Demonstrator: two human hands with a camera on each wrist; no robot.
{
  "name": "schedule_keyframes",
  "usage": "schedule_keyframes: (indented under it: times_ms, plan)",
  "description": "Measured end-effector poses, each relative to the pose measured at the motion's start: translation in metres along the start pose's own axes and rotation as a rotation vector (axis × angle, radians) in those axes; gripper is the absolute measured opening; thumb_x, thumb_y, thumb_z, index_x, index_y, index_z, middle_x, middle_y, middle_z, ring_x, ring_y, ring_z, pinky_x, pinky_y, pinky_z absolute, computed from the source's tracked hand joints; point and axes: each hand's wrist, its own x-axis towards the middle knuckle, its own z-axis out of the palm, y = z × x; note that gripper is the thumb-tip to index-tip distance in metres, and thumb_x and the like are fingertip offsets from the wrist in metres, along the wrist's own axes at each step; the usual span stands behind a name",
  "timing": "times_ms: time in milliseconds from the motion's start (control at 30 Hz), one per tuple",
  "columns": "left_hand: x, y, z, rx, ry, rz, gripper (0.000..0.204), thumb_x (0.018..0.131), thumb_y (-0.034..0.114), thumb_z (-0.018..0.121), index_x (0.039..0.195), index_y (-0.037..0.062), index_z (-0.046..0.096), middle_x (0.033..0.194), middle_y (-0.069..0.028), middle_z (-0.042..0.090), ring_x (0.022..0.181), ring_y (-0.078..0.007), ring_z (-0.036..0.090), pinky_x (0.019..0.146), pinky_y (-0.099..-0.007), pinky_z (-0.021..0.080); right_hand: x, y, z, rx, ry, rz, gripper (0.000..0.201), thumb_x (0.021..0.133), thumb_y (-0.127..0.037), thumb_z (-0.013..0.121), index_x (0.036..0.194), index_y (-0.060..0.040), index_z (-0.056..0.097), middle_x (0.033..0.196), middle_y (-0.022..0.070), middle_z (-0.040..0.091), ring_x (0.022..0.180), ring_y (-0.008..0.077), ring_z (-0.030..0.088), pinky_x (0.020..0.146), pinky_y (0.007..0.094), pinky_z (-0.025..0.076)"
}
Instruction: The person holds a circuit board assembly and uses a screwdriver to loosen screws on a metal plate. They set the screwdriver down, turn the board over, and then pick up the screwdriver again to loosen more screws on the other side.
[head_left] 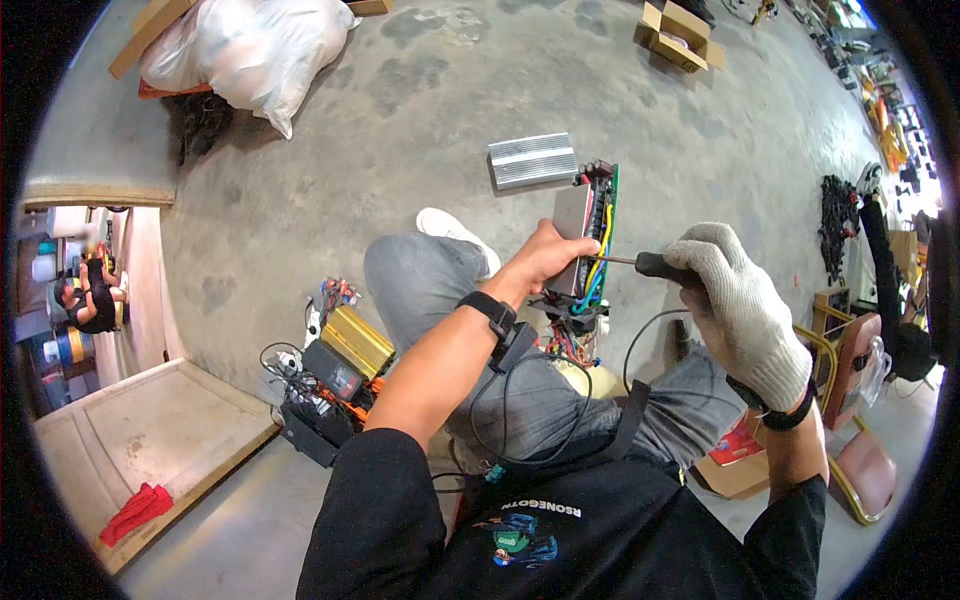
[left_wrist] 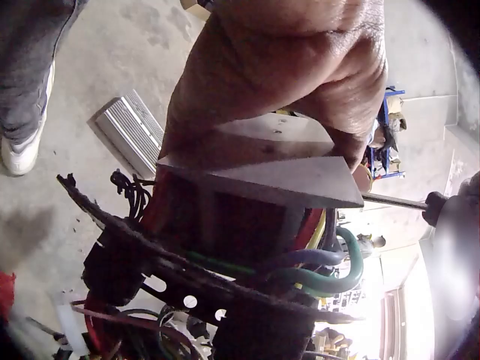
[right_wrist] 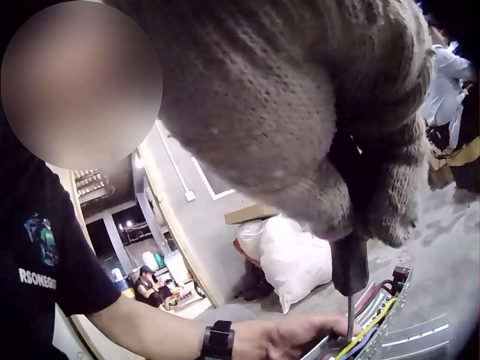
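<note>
An electronic unit (head_left: 572, 225) with a grey metal plate, a green board and yellow, blue and green wires stands upright by the person's knees. The bare left hand (head_left: 549, 254) grips its plate, thumb at the wired side. In the left wrist view that hand (left_wrist: 285, 75) bends over the plate (left_wrist: 285, 176), above a perforated black end piece (left_wrist: 191, 289). The gloved right hand (head_left: 735, 300) holds a screwdriver (head_left: 655, 265) by its black handle, shaft pointing at the wires beside the left thumb. In the right wrist view the glove (right_wrist: 277, 112) wraps the handle (right_wrist: 350, 262); the exact tip contact is hidden.
A ribbed silver case (head_left: 533, 161) lies on the floor beyond the unit. Left of the knees are a gold unit (head_left: 357, 341) and black devices with cables. A black cable (head_left: 508, 440) loops over the lap. A pink-seated chair (head_left: 864, 470) stands at right; white bags (head_left: 255, 50) lie back left.
</note>
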Motion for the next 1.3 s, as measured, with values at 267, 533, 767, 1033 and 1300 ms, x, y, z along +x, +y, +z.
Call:
schedule_keyframes:
  times_ms: [267, 533, 767, 1033, 1300]
  plan:
    - [0.012, -0.016, 0.000, -0.006, 0.016, 0.021, 0.054, 0.081, 0.030, 0.081, 0.120, -0.0057, 0.066, 0.106, -0.0135, 0.072, 0.087, -0.0196, 0.069, 0.076, -0.0356, 0.057, 0.000, -0.008, 0.000, 0.094, 0.030, 0.239, 0.047, 0.082, 0.003, 0.072, 0.125, -0.0069, 0.056, 0.120, 0.0193, 0.060, 0.105, 0.0426, 0.067, 0.084, 0.0460, 0.055]
    - [0.014, -0.017, 0.003, 0.019, 0.059, -0.002, 0.061, 0.082, 0.027, 0.082, 0.125, -0.0100, 0.060, 0.112, -0.0185, 0.070, 0.095, -0.0228, 0.070, 0.080, -0.0385, 0.058, -0.002, 0.000, 0.011, 0.076, 0.050, 0.319, 0.040, 0.088, -0.010, 0.074, 0.124, -0.0065, 0.058, 0.116, 0.0183, 0.060, 0.097, 0.0428, 0.068, 0.081, 0.0479, 0.056]
    - [0.017, -0.019, 0.001, 0.029, 0.029, 0.018, 0.065, 0.080, 0.031, 0.082, 0.122, -0.0127, 0.061, 0.108, -0.0202, 0.071, 0.090, -0.0233, 0.070, 0.078, -0.0385, 0.058, -0.002, 0.001, 0.005, 0.057, 0.034, -0.043, 0.044, 0.087, -0.008, 0.074, 0.128, -0.0103, 0.058, 0.115, 0.0197, 0.059, 0.095, 0.0464, 0.067, 0.080, 0.0507, 0.056]
    - [0.019, -0.024, 0.002, -0.009, 0.069, -0.017, 0.068, 0.081, 0.027, 0.083, 0.126, -0.0151, 0.054, 0.110, -0.0207, 0.069, 0.090, -0.0236, 0.070, 0.078, -0.0379, 0.060, -0.002, -0.006, 0.004, 0.136, 0.088, 0.169, 0.042, 0.084, -0.007, 0.078, 0.121, -0.0050, 0.058, 0.109, 0.0190, 0.062, 0.101, 0.0448, 0.067, 0.077, 0.0465, 0.057]
    - [0.008, -0.010, 0.001, 0.032, 0.028, 0.022, 0.068, 0.080, 0.029, 0.084, 0.124, -0.0149, 0.056, 0.115, -0.0216, 0.068, 0.101, -0.0243, 0.068, 0.082, -0.0383, 0.058, -0.006, -0.008, 0.012, 0.247, 0.108, 0.326, 0.044, 0.078, 0.003, 0.074, 0.119, -0.0057, 0.062, 0.111, 0.0189, 0.061, 0.108, 0.0408, 0.062, 0.086, 0.0446, 0.053]
